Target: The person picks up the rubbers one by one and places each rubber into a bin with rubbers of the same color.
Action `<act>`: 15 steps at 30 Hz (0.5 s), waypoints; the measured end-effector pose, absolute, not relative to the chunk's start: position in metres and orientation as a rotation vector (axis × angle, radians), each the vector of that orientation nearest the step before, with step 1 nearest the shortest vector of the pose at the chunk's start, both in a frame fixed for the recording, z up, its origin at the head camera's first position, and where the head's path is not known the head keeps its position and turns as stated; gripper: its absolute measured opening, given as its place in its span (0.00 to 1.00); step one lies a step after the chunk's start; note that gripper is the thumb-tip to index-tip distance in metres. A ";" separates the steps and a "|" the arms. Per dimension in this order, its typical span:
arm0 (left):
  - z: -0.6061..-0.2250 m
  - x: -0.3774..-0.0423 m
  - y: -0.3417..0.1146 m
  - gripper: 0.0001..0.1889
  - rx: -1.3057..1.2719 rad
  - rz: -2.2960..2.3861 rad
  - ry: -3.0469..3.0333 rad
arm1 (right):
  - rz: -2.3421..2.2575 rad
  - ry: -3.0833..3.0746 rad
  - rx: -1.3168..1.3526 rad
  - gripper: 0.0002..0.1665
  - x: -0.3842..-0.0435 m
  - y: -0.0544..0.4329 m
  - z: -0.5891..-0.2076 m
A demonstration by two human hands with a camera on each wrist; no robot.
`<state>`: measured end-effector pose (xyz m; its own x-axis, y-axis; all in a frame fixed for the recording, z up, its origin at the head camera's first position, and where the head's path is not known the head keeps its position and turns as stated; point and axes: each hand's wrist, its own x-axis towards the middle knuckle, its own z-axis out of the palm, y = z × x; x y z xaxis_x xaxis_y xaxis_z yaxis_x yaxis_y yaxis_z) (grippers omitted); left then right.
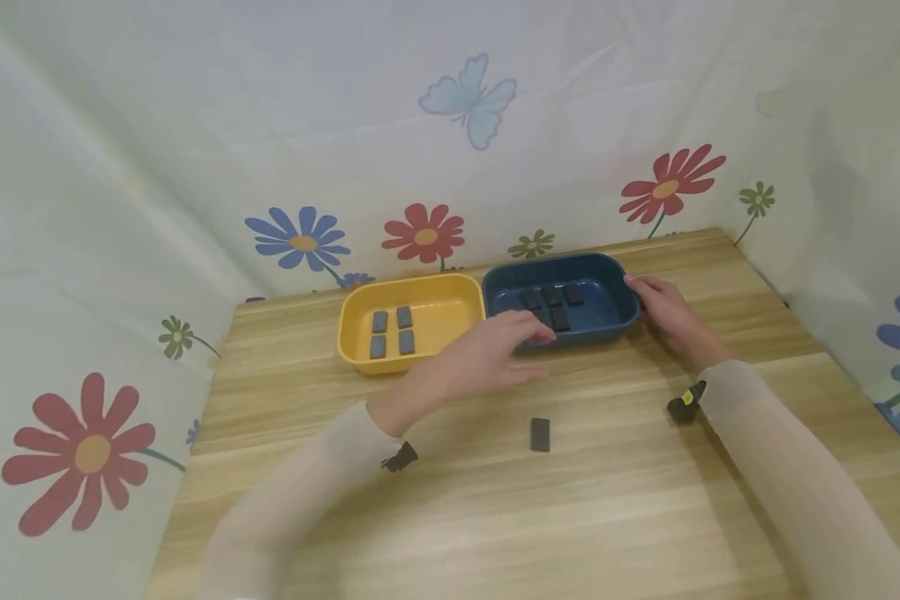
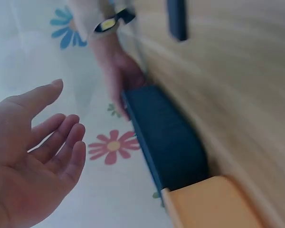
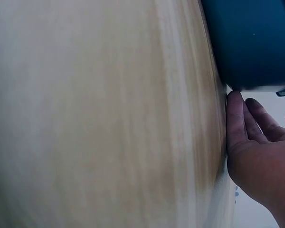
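My left hand (image 1: 487, 354) hovers over the front of the two plastic bins, holding nothing, its fingers loosely bent in the left wrist view. My right hand (image 1: 669, 312) holds the right end of the dark blue bin (image 1: 621, 321), thumb at the rim and fingers against its lower side, as the right wrist view shows. Several small dark rectangular blocks (image 1: 552, 296) lie inside this bin, partly behind the left hand's fingers. Beside it, the yellow bin (image 1: 352, 354) contains several grey rectangular blocks (image 1: 379, 321). One dark block (image 1: 540, 434) lies on the table in front of the bins.
The wood-grain table (image 1: 495, 533) ends at a white cloth backdrop (image 1: 307, 100) printed with flowers and a butterfly. More cloth hangs at both sides. Black straps with small devices (image 1: 686, 402) sit at the wrists, over pale sleeves (image 1: 802, 467).
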<state>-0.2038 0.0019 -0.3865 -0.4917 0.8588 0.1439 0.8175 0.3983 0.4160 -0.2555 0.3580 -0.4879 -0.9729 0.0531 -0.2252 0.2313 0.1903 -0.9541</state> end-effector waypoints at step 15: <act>-0.464 -0.158 -0.019 0.34 1.495 0.411 2.548 | -1.911 2.295 0.241 0.45 -0.255 0.356 -0.489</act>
<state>-0.1582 -0.0192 -0.4639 -0.4882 0.8728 0.0023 0.8292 0.4630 0.3133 -0.2554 0.3564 -0.4887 -0.9766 0.0302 -0.2131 0.2150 0.1782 -0.9602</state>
